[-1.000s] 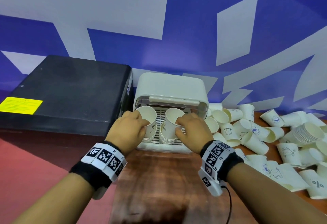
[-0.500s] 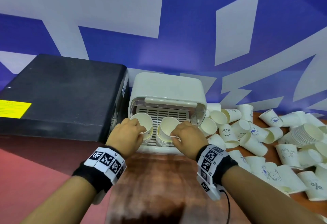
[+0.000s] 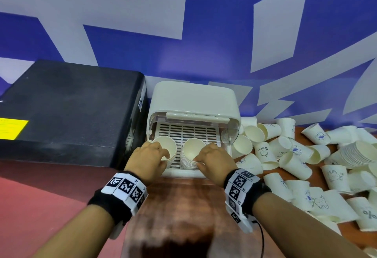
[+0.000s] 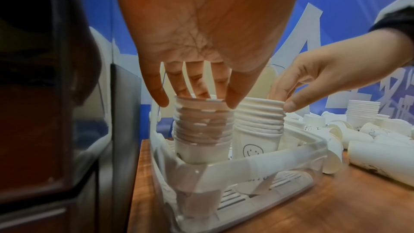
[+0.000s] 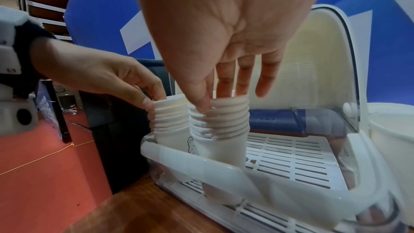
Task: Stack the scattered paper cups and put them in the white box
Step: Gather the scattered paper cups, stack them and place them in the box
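While the left hand (image 3: 147, 161) pinches the rim of the left stack (image 4: 201, 130) and the right hand (image 3: 214, 161) pinches the right stack (image 5: 220, 127), both stand side by side on the box (image 3: 193, 98) grate — probably seated, though the bases are hidden. Next: let go, lift clear under the raised lid. Loose cups (image 3: 295, 155) crowd the right; a black case (image 3: 71, 111) walls the left.

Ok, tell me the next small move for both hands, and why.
Probably let go: the left hand and right hand each pinch the rim of a cup stack already standing upright inside the white box, while many loose cups lie beside it.
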Action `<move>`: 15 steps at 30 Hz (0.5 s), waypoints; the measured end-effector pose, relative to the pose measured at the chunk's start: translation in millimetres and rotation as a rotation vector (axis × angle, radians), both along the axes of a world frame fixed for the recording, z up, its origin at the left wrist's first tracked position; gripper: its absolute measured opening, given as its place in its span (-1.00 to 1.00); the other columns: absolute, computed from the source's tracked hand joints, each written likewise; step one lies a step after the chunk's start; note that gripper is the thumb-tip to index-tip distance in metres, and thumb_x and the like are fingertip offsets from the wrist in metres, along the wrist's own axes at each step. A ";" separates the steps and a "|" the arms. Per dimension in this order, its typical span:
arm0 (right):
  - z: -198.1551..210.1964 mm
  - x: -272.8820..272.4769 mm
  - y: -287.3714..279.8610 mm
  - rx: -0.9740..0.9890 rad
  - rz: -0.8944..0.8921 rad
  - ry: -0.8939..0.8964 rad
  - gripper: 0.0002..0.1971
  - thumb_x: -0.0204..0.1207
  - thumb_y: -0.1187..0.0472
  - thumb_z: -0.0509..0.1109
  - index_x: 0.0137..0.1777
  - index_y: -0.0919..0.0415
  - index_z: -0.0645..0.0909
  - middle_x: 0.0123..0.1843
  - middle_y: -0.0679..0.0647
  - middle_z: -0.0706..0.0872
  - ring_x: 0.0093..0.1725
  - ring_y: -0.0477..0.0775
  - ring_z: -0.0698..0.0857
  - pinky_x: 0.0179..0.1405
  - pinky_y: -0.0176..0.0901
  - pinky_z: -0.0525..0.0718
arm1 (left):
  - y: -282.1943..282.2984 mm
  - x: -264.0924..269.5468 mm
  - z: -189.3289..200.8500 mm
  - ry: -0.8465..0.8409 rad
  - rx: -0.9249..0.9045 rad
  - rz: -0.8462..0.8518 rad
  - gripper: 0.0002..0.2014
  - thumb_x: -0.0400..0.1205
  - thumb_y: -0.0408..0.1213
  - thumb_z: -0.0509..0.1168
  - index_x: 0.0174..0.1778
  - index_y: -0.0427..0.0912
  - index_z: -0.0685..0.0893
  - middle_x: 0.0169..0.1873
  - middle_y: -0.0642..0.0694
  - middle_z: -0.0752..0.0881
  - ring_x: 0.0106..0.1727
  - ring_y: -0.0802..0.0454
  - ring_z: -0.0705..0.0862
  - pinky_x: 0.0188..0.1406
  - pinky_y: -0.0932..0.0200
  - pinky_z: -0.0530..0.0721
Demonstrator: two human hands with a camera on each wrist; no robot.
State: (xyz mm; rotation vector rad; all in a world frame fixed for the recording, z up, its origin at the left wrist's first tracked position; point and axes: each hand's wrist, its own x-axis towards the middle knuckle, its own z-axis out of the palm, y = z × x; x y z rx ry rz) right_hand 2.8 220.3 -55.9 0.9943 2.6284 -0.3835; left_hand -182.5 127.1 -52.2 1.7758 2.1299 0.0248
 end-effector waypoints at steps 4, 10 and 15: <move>-3.0 -2.6 -0.5 -0.011 -0.003 0.005 -0.65 0.67 0.07 0.16 0.39 0.03 0.57 0.39 0.03 0.57 0.46 0.09 0.35 0.43 0.01 0.34 | 1.5 0.0 -1.2 0.001 -0.009 -0.006 -0.70 0.66 -0.07 0.15 0.30 0.11 0.58 0.26 0.03 0.55 0.30 -0.01 0.47 0.29 0.05 0.49; -2.7 -2.3 -4.2 -0.036 -0.020 0.047 -0.64 0.63 0.05 0.20 0.40 0.02 0.54 0.38 0.02 0.58 0.46 0.07 0.35 0.46 -0.04 0.29 | -0.6 1.6 1.1 0.001 -0.004 -0.009 -0.69 0.65 -0.06 0.16 0.31 0.10 0.56 0.27 0.03 0.55 0.31 -0.01 0.47 0.31 0.05 0.47; 0.0 -1.1 -7.8 -0.034 -0.033 0.097 -0.63 0.62 0.07 0.21 0.41 0.00 0.50 0.40 0.00 0.55 0.46 0.07 0.36 0.44 -0.05 0.31 | -3.4 0.9 6.8 -0.014 0.025 0.002 -0.69 0.64 -0.08 0.17 0.30 0.10 0.57 0.27 0.05 0.54 0.31 0.00 0.46 0.32 0.06 0.46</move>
